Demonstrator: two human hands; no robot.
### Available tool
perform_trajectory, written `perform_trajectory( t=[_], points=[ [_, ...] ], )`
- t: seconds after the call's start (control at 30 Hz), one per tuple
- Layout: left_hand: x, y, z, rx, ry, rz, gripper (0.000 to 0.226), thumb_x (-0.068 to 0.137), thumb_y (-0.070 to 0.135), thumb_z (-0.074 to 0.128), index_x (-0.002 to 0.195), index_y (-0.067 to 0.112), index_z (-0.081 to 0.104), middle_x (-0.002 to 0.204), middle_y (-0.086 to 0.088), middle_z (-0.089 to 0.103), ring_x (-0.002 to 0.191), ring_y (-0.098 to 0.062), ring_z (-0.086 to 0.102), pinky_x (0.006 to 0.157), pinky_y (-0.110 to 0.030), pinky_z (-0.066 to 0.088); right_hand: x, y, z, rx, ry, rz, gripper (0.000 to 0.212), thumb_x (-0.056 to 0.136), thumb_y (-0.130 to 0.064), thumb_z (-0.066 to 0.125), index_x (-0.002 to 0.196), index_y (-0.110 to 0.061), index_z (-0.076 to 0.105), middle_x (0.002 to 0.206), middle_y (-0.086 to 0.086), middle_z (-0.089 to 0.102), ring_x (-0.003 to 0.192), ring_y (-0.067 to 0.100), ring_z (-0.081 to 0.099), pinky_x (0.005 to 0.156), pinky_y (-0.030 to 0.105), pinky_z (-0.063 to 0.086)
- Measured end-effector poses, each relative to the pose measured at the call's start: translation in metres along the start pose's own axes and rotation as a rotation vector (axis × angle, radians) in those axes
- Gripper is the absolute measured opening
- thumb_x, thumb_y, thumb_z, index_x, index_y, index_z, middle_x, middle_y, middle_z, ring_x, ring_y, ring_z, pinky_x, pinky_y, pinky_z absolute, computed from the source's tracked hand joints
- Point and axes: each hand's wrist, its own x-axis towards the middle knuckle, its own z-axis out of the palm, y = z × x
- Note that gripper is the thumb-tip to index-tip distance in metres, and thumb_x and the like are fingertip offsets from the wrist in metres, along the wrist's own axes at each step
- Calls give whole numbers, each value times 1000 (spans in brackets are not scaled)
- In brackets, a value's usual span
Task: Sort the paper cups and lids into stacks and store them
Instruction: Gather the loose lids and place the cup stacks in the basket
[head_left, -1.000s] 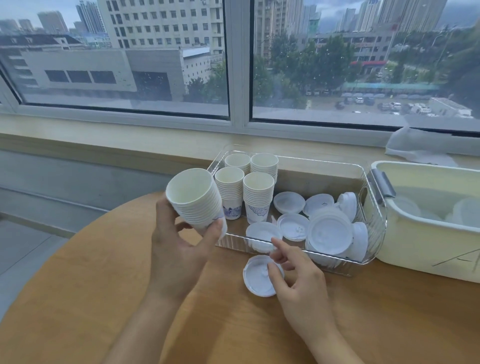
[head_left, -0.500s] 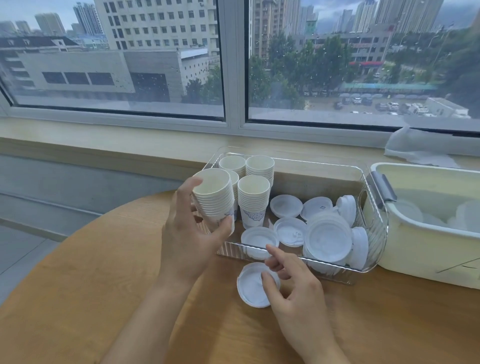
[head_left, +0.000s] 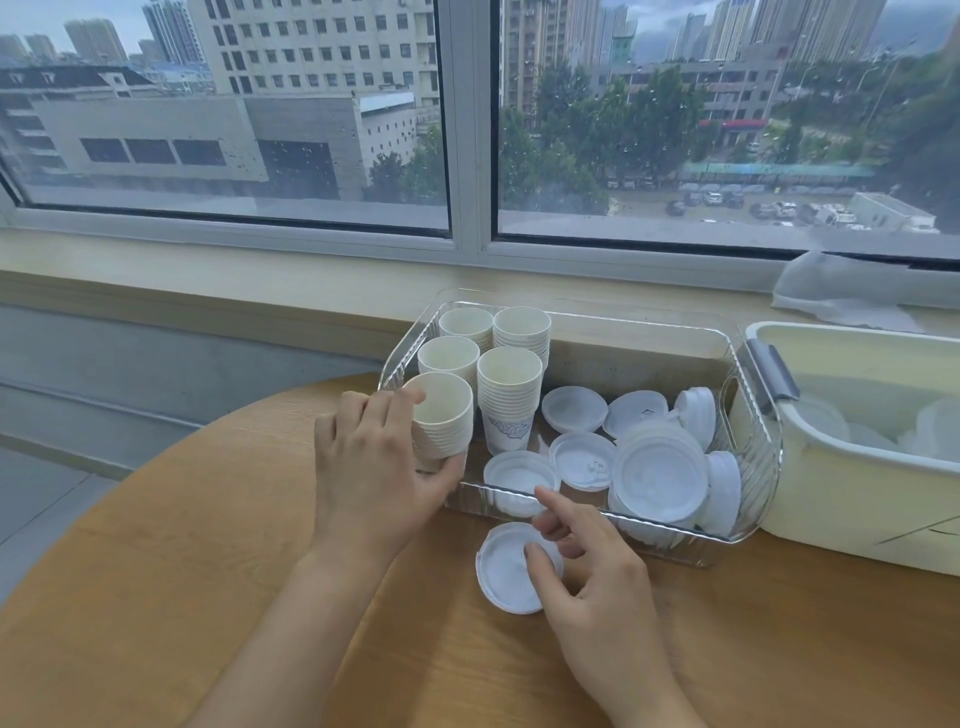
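Standing upright at the near left corner of the clear bin (head_left: 748, 467), a cup stack (head_left: 441, 426) is gripped by the left hand (head_left: 374, 467), fingers curled over its far rim and thumb across its near side. Four more stacks (head_left: 511, 395) stand just beyond it in the bin's left part; loose lids (head_left: 660, 473) fill the right part, some flat, some on edge. One lid (head_left: 506, 569) lies on the wooden table (head_left: 156, 597) just in front of the bin, pinched at its right edge by the right hand (head_left: 597, 587), index finger stretched out toward the bin wall. A cream tub (head_left: 841, 499) sits right of the bin
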Motion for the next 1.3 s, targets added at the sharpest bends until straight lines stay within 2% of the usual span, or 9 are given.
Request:
perform_trajectory(
  t=[0.27,0.53,0.67,0.77,0.83,0.93,1.03,1.17,1.3],
  points=[
    [1,3,0,9,29,5,63,66,48,93,120,23,69,118,-4,60,110,-31,52,86,-42,33,0,0,-1,10,-4,5,53,91,-8,76,131,-41,66,109,-20,66,108,10,61,84,23,50],
    [-19,5,-5,-163,84,-37,66,83,35,85,140,17,58,131,-5,56,114,-30,55,92,-43,40,1,-4,-3,-30,6,-34,44,88,-12,78,121,-39,68,109,-22,66,109,9,64,91,18,48],
    [-55,17,-12,-359,100,-1,32,88,31,71,117,20,66,107,8,64,95,-20,62,84,-38,48,1,-1,-6,-176,-128,-104,30,84,-45,77,113,-41,70,116,-30,63,119,0,59,100,17,43],
    [-75,19,-9,-540,-51,-120,12,90,39,65,98,31,68,83,21,63,81,-3,61,73,-28,50,-3,6,-6,-306,-219,-197,32,83,-60,74,106,-38,73,115,-29,62,117,-3,55,103,23,42],
    [-80,17,-7,-648,-147,-202,6,94,38,68,92,32,69,78,19,66,71,-4,62,65,-22,48,-5,8,-6,-346,-244,-232,31,82,-64,74,99,-38,73,112,-29,62,114,-3,55,102,22,41],
    [-80,15,-8,-760,-219,-268,11,98,29,72,87,32,72,75,15,70,57,-9,58,57,-21,46,-7,7,-5,-343,-265,-283,19,87,-54,75,94,-37,73,108,-28,63,108,-4,58,96,22,46],
    [-78,15,-12,-894,-286,-363,14,97,42,66,92,32,76,80,12,76,70,-12,70,66,-32,56,-7,0,-5,-226,-142,-332,3,95,-30,73,95,-29,76,105,-23,69,101,2,67,86,27,54],
    [-76,15,-15,-1057,-267,-460,20,89,40,76,107,31,76,97,12,79,89,-12,76,78,-31,61,-9,-11,-2,-139,33,-418,5,93,-13,77,96,-16,81,109,-11,73,106,10,72,90,28,56],
    [-72,11,-19,-1170,-287,-574,36,76,34,82,110,25,74,97,4,77,76,-15,72,72,-33,61,-10,-12,3,-155,75,-540,6,93,-8,76,92,-9,82,108,0,72,118,17,69,96,33,57]
  ],
)
